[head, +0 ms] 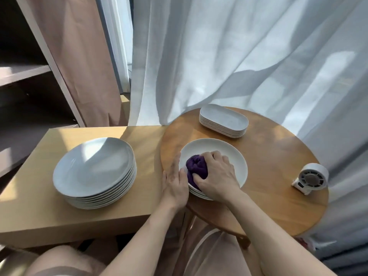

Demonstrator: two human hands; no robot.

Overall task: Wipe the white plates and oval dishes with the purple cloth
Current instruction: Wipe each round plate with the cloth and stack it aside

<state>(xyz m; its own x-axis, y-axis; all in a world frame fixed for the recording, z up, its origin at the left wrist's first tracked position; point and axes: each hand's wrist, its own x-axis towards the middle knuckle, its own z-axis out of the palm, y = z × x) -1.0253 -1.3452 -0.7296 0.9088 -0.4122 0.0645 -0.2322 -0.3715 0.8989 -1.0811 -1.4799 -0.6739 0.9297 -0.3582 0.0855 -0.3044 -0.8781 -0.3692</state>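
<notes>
On the round wooden table (278, 176) lies a short stack of white plates (223, 150). My right hand (217, 174) grips a bunched purple cloth (196, 166) and presses it on the top plate's near left part. My left hand (175, 182) holds the stack at its left rim, fingers lying along the edge. A taller stack of white plates (95, 172) sits on the light wooden bench (39, 216) to the left. At the table's far side stands a stack of white oval dishes (224, 120).
A small white fan (311, 178) stands at the table's right edge. White sheer curtains (239, 56) hang behind and right of the table. A dark shelf unit (25, 76) and a beige curtain (85, 56) are at the left. My knees are below the tables.
</notes>
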